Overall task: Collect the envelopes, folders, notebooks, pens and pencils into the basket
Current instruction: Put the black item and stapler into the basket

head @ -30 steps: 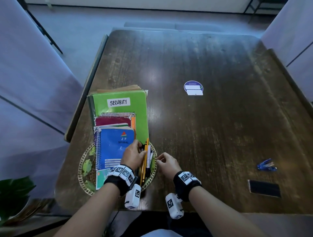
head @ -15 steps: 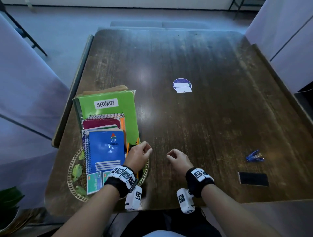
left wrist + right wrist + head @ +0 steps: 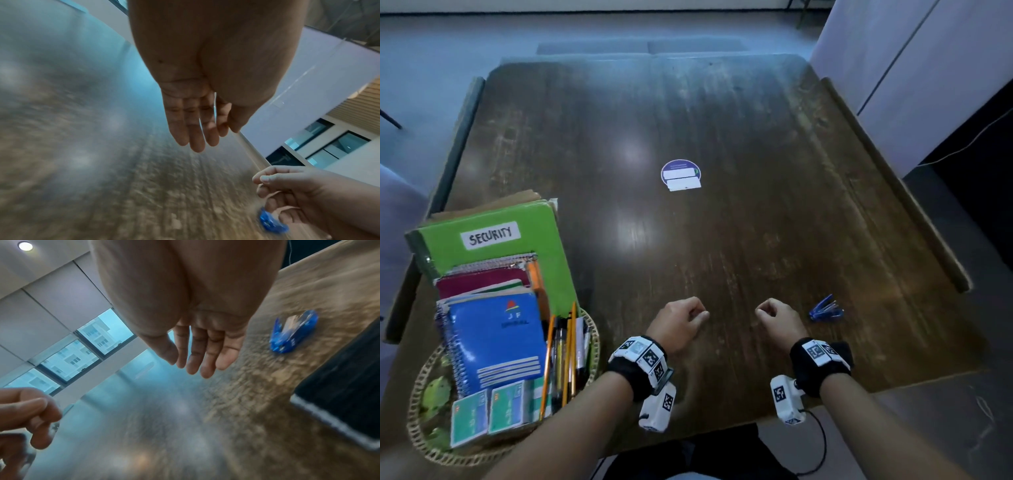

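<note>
A woven basket (image 3: 417, 394) stands at the table's near left corner. It holds a green folder (image 3: 517, 233) labelled SECURITY, brown envelopes (image 3: 517, 202) behind the folder, a maroon notebook (image 3: 479, 282), a blue spiral notebook (image 3: 496, 339) and several pens and pencils (image 3: 566, 359) along its right side. My left hand (image 3: 681, 320) hovers over bare wood right of the basket, fingers loosely curled, holding nothing (image 3: 195, 129). A short way to its right, my right hand (image 3: 774, 317) is loosely curled too and holds nothing (image 3: 201, 353).
A blue stapler (image 3: 825, 308) lies just right of my right hand, seen also as stapler (image 3: 294, 332). A black flat device (image 3: 339, 386) lies by the near right edge. A round purple sticker (image 3: 680, 174) marks the table's middle. Raised rails run along both table sides.
My left hand has let go of the pens in the basket and drawn off to the right. My right hand has also moved right, toward the stapler.
</note>
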Tool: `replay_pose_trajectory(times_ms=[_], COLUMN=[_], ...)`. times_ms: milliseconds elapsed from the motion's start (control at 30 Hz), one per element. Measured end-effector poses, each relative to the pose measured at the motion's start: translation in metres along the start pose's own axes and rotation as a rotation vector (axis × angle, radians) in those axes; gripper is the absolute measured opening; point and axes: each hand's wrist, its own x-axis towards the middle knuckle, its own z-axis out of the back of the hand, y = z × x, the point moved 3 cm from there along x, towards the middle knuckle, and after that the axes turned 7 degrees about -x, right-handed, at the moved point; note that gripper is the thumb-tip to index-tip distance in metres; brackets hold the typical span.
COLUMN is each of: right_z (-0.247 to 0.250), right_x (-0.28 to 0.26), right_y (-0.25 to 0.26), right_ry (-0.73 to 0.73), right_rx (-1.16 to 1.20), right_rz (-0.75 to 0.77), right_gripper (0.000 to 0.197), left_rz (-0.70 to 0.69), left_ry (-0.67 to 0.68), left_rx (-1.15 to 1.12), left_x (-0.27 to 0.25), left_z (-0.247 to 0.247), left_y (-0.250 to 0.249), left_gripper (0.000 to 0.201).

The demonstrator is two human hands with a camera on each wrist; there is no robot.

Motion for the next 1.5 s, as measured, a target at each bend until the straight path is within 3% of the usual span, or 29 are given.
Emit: replay_pose_trajectory(times_ms=[133,233,367,467,633,767,933,1100,1300,1500], right_z=[0.041,0.065,0.09,0.1,0.093,0.085,0.081,0.077,0.037,-0.039], right_x=[0.021,0.036,0.056,0.071,0.09,0.1,0.097,0.076,0.036,0.011], right_y=[-0.055,-0.093,-0.133,-0.154,-0.16,-0.151,-0.141,-0.104,-0.023,0.083], right_ry=[-0.094,-0.124,-0.039,0.091,0.152,0.126,0.124,0.181,0.366,0.368], right_rx=[-0.134,-0.343,-0.511,-0.522,-0.473,-0.434,-0.333,-0.187,-0.099,-0.132], right_rz=[-0.017,-0.015,-0.033,-0.042,0.024,0.066,0.086,0.192,0.296,0.423], right_gripper=[0.008,0.026,0.065,0.079,0.077,0.054,0.045,0.049,0.052,0.058], left_rz=[0.013,-0.002,-0.035,-0.044,0.024,0.045,-0.007,-0.074,-0.111,-0.064], left_ry=[0.095,0.228,0.286,0.251,0.247,0.225,0.177,0.18,0.109,-0.088], left_rx=[0.017,0.109,0.186,0.204,0.271,0.362,0.364,0.177,0.067,0.1], left_x=[0.034,0.065,0.104,0.127,0.146,0.152,0.154,0.13,0.067,0.005], left_z=[-0.049,-0.093,-0.151,-0.188,-0.232,-0.242,-0.225,-0.167,-0.077,0.014], left_y=[-0.043,-0.071,-0.1,-0.113,-0.115,-0.117,-0.115,-0.098,-0.047,0.018], left_gripper=[0.015,0.034,0.052,0.057,0.059,0.05,0.034,0.027,0.027,0.035])
